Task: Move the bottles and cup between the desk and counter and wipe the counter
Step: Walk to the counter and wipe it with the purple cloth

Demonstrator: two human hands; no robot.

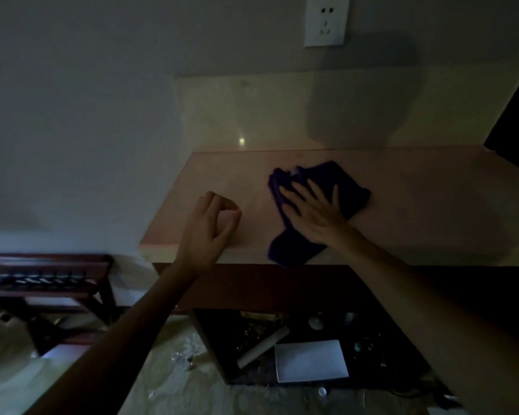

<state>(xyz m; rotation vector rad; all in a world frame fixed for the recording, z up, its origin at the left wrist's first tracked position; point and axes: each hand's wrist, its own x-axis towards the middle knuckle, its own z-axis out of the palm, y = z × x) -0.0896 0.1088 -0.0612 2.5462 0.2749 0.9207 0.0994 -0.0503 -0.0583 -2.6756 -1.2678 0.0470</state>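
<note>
My right hand (313,214) flat, fingers spread on the cloth (318,205), mid counter (417,205), one end overhanging front edge. Left hand (207,229) loosely curled, empty, near the front-left corner. Counter bare either side.

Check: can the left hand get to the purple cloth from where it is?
Probably yes. The left hand hovers just beside the purple cloth, with only bare counter between; the right hand lies flat on it.

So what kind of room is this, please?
Probably a hotel room or small flat: a bare counter under a wall socket, and a folding wooden rack like a luggage stand.
</note>
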